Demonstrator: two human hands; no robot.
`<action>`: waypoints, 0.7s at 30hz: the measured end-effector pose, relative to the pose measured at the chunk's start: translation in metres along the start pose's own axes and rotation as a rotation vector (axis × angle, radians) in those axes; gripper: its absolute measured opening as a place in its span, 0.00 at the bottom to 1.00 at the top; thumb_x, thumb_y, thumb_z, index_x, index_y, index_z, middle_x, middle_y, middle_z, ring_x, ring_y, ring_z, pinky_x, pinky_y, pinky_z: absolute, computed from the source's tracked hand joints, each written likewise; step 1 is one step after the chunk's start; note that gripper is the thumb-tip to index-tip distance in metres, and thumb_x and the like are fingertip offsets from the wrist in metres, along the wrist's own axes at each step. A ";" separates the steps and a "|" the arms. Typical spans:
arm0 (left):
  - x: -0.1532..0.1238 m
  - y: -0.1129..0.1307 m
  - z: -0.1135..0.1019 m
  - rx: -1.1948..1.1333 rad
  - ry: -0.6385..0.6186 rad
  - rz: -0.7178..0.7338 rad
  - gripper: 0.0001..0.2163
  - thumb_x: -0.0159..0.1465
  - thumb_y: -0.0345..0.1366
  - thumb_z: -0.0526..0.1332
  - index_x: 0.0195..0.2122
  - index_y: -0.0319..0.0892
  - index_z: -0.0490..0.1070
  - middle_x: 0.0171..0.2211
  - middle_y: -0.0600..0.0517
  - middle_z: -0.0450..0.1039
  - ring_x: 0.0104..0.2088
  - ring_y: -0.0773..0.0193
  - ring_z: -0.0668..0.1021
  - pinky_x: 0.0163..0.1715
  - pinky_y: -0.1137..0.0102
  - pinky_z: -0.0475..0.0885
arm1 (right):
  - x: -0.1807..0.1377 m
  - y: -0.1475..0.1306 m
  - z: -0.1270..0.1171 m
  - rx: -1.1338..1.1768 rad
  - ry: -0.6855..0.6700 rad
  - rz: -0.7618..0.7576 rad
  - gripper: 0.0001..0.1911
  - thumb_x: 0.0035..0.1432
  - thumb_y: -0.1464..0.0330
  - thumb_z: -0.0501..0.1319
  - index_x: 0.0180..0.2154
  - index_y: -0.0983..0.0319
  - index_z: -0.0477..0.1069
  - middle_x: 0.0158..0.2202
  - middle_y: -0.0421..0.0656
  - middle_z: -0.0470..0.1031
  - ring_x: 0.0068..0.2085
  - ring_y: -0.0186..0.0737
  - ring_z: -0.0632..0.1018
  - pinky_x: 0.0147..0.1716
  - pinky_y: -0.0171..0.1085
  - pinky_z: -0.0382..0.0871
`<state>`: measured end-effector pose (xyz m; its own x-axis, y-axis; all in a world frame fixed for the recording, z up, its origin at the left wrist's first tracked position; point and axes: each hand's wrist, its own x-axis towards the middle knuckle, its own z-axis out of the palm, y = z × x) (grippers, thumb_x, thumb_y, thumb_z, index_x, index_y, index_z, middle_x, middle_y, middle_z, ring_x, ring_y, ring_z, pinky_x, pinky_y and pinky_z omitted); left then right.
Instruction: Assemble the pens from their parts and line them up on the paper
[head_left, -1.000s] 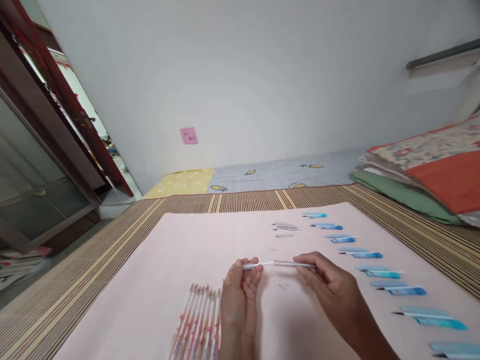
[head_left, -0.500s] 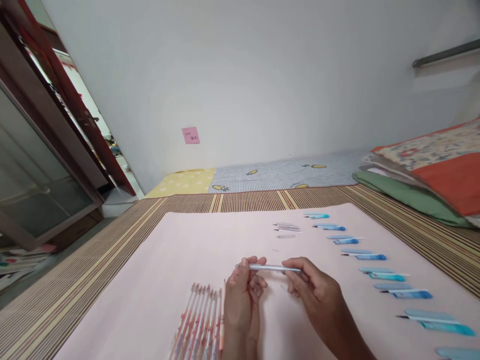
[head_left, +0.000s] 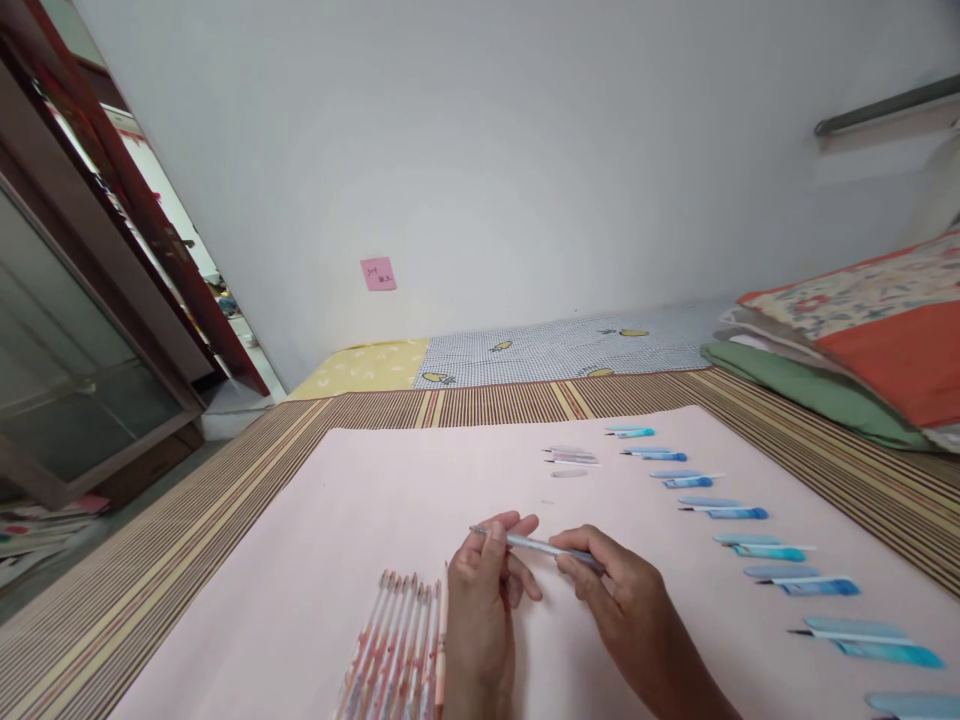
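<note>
A slim, pale, silvery pen (head_left: pixel 534 544) is held above the pink sheet, its tip pointing left. My left hand (head_left: pixel 480 600) pinches it near the tip between thumb and fingers. The other end lies in the closed fingers of my right hand (head_left: pixel 619 592), which hide part of it. Several pens with reddish patterned barrels (head_left: pixel 394 640) lie side by side just left of my left hand. Beyond my hands are greyish, see-through pen parts (head_left: pixel 571 457) with dark-tipped refills, and a tiny pale piece (head_left: pixel 548 502).
Down the right side runs a row of blue pen parts (head_left: pixel 739 513), with caps, barrels and refills in small groups. The pink sheet (head_left: pixel 300 560) rests on a striped mat (head_left: pixel 247 480). Folded bedding (head_left: pixel 847 400) is piled at the far right, and a pink note (head_left: pixel 378 274) is on the wall.
The pen has tilted, with its right end now lower. My right hand has shifted slightly left and down, bringing it closer to my left hand along the pen.
</note>
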<state>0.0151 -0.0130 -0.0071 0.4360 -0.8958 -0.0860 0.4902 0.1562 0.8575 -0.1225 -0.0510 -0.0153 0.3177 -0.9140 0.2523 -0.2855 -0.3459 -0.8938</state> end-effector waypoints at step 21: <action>0.005 -0.009 -0.007 -0.039 0.018 0.030 0.14 0.58 0.43 0.69 0.33 0.35 0.75 0.17 0.58 0.62 0.19 0.74 0.58 0.21 0.77 0.56 | -0.004 0.009 0.019 -0.293 0.085 -0.319 0.11 0.68 0.63 0.52 0.36 0.59 0.70 0.31 0.42 0.74 0.31 0.39 0.73 0.32 0.35 0.63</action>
<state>0.0178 -0.0157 -0.0189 0.4640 -0.8830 -0.0702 0.5060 0.1992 0.8392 -0.1095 -0.0462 -0.0312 0.3598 -0.7616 0.5390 -0.4332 -0.6480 -0.6264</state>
